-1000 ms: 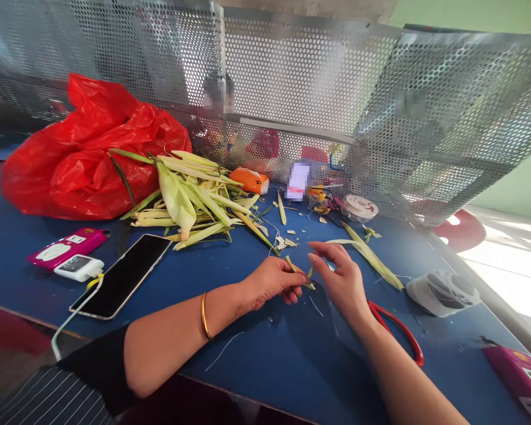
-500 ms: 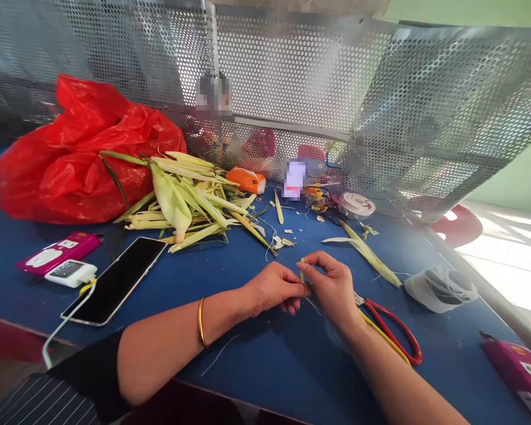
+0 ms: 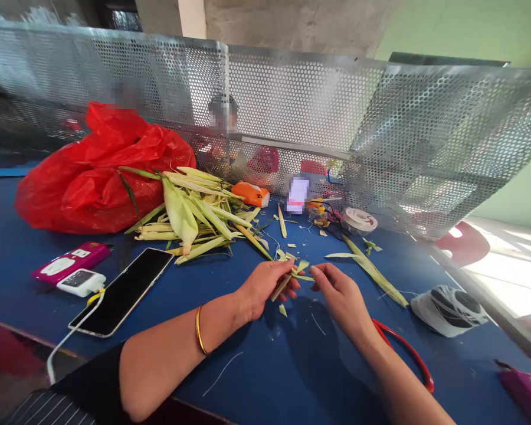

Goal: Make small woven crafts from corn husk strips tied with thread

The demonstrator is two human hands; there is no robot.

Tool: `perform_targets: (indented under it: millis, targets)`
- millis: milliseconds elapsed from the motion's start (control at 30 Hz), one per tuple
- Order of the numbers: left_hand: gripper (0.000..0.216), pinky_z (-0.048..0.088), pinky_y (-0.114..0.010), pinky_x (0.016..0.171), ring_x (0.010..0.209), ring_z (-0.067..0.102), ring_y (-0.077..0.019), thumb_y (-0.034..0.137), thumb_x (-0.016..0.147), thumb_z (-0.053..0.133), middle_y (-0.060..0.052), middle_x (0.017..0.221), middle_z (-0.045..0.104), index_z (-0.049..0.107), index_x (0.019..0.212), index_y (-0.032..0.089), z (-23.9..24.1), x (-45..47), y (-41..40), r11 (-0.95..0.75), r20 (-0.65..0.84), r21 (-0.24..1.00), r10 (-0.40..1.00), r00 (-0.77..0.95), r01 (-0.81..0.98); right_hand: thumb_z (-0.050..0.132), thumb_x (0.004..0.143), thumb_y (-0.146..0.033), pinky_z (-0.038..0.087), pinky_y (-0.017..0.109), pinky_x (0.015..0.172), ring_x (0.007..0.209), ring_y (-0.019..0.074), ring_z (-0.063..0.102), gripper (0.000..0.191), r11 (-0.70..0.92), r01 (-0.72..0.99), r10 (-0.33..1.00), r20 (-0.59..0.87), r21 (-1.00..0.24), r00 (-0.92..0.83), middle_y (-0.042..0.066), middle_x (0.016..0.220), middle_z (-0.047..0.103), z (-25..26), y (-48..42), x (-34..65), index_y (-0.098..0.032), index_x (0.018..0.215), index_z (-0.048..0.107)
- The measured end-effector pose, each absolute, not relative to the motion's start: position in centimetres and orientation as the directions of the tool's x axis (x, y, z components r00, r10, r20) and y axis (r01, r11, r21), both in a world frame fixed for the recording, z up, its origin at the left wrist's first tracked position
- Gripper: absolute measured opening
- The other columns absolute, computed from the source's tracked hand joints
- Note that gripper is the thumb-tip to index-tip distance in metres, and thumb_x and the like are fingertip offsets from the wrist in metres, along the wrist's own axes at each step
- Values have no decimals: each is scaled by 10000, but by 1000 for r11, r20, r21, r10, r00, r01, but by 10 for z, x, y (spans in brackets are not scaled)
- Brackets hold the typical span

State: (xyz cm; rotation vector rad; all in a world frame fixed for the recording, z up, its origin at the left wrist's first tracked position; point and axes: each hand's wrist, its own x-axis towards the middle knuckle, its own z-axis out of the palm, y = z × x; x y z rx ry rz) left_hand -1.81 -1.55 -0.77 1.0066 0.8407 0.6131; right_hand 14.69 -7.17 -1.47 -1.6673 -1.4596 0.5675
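Note:
My left hand is closed round a short strip of pale green leaf just above the blue table. A gold bangle sits on that wrist. My right hand pinches the other end of the same leaf strip, fingertips nearly touching the left ones. A small leaf scrap lies on the table under my hands. Red-handled scissors lie beside my right forearm, partly hidden by it.
A heap of long green leaves lies in front of a red plastic bag. A phone, charger and pink power strip sit at left. A perforated metal screen, a tape roll, a long leaf and a small fan stand around.
The leaf strip has turned from upright to lying across between my hands, and my hands have drawn slightly apart. The camera has tilted up a little.

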Motion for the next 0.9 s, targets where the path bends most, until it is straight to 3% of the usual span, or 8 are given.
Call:
perform_targets:
  millis: [133,333,467,600,733,900]
  targets:
    - [310,382,-207,501,525,562,-83,394,697,745,-4,671,637,634,812,128,-8,-17,-17,389,-297,919,788,539,-63,499,901,-532,389,267,580,617,167,553,368,85,583,964,216,-808,158,0,649,606,-20,-73,141,-205,773,607]
    - [140,387,-208,461,463,529,-83,262,792,658,31,575,586,587,779,142,-9,-12,-23,340,-283,940,825,489,-30,482,925,-421,338,258,530,546,146,494,323,146,733,926,353,-664,135,-17,582,550,-22,-75,140,-216,685,552]
    - [106,459,-227,547,482,561,-89,230,820,637,34,563,591,588,783,144,-9,-11,-21,398,-317,914,827,464,-85,476,939,-370,379,279,590,617,167,554,278,201,859,850,520,-470,86,16,702,624,-22,-75,143,-217,733,582]
    - [192,499,-265,709,658,654,-128,310,798,682,-42,718,690,638,824,125,-10,-15,-14,503,-362,840,799,481,-204,514,933,-249,404,360,825,872,220,603,161,348,928,684,712,-132,-156,80,960,661,-14,-76,144,-217,985,663]
    - [250,455,-217,684,644,593,-88,307,682,773,-26,727,669,671,798,111,-11,-17,-12,486,-287,833,789,544,-264,498,944,-161,366,363,876,792,182,580,205,516,854,628,650,64,-428,35,866,676,-10,-78,136,-231,1047,660]
    - [315,419,-206,650,628,542,-71,265,542,843,-4,713,639,681,764,112,-12,-15,-17,484,-267,832,777,569,-271,450,948,-127,357,354,843,718,175,546,215,542,830,624,598,132,-503,32,797,678,-15,-78,129,-194,875,641]
